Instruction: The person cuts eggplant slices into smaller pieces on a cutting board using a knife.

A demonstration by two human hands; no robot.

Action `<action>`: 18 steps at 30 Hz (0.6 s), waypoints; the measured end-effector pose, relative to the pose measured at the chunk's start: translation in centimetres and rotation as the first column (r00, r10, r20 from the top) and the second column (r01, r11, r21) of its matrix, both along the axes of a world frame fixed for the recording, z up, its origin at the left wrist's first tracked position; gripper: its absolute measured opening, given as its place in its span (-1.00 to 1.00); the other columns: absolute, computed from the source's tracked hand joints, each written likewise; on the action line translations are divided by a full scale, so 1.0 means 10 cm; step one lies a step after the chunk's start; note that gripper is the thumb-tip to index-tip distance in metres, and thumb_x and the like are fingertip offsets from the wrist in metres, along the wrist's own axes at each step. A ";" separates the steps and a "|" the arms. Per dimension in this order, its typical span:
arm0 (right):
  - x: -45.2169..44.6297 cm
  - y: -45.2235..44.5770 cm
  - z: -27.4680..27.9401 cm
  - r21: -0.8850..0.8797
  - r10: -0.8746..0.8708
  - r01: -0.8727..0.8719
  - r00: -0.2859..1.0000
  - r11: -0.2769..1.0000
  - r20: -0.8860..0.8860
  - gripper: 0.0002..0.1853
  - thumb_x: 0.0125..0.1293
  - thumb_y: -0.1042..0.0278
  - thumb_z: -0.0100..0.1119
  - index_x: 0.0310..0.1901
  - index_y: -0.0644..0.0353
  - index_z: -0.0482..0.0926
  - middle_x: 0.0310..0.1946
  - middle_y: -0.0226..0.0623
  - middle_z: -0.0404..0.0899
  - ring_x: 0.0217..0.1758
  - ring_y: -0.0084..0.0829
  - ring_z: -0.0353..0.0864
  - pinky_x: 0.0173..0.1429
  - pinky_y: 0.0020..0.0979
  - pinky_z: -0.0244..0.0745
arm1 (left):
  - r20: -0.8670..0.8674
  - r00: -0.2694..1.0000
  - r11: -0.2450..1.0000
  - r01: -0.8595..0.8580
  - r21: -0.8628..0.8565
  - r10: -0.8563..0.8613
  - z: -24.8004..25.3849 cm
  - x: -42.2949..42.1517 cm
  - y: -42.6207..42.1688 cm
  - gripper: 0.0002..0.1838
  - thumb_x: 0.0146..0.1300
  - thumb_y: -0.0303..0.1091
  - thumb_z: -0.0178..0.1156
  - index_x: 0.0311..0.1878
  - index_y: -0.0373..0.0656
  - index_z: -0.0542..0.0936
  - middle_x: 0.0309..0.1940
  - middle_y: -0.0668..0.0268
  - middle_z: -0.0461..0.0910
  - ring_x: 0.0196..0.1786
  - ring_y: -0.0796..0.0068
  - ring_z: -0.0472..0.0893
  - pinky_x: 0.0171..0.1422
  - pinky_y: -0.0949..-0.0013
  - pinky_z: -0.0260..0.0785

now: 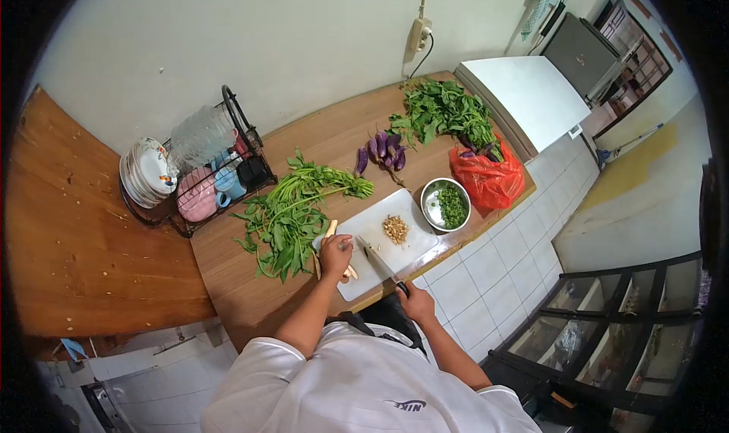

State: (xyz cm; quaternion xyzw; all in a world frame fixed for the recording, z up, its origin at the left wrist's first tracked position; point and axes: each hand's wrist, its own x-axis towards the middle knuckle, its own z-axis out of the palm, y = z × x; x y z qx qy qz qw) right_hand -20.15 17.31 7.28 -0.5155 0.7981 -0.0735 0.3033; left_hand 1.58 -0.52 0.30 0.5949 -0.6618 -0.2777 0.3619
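Observation:
My right hand [416, 304] grips the black handle of a knife [380, 262], whose blade slants across the white cutting board [370, 224]. Over the board's left edge, my left hand [335, 255] has its fingers curled round pale, long root-like pieces [332, 227]. Their ends stick out above and below the hand; their exact kind I cannot tell. A small heap of chopped light-brown bits [395, 229] lies on the board, right of the blade. Beyond the board's right end stands a metal bowl [430, 207] holding chopped greens [453, 207].
Leafy green stems [292, 213] lie left of the board. Purple eggplants [389, 150] rest behind it. More leafy greens [448, 110] and a red plastic bag [490, 176] sit at the right. A dish rack [254, 140] with plates and cups stands at the far left.

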 end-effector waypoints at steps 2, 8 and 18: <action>0.00 -0.05 -0.05 0.003 0.014 -0.014 1.000 1.000 -0.007 -0.55 0.50 -0.23 0.04 0.04 -0.02 0.62 -0.29 0.03 0.75 -0.14 0.15 0.76 -0.05 0.13 0.62 | 0.006 1.000 1.000 0.013 -0.010 -0.012 0.07 0.04 0.05 -0.79 0.11 -0.39 0.47 -0.14 -0.01 0.79 -0.27 0.35 0.72 -0.03 0.16 0.60 0.17 0.14 0.46; -0.05 -0.24 0.01 0.014 0.091 -0.090 0.995 0.996 -0.042 -0.54 0.51 -0.24 0.02 0.04 -0.03 0.64 -0.23 0.02 0.76 -0.11 0.12 0.76 -0.03 0.11 0.63 | 0.031 0.999 0.999 0.033 -0.003 -0.033 0.11 0.03 0.19 -0.78 0.09 -0.39 0.47 -0.15 -0.03 0.81 -0.28 0.32 0.71 -0.04 0.18 0.63 0.15 0.14 0.46; -0.16 -0.43 0.03 0.016 0.085 -0.084 0.988 0.996 -0.132 -0.53 0.50 -0.24 0.04 0.06 -0.02 0.62 -0.23 -0.02 0.77 -0.09 0.08 0.77 -0.02 0.08 0.64 | 0.039 0.998 0.999 0.041 -0.001 -0.040 0.02 0.10 0.22 -0.84 0.09 -0.34 0.46 -0.21 0.04 0.82 -0.24 0.34 0.70 0.03 0.16 0.60 0.19 0.14 0.44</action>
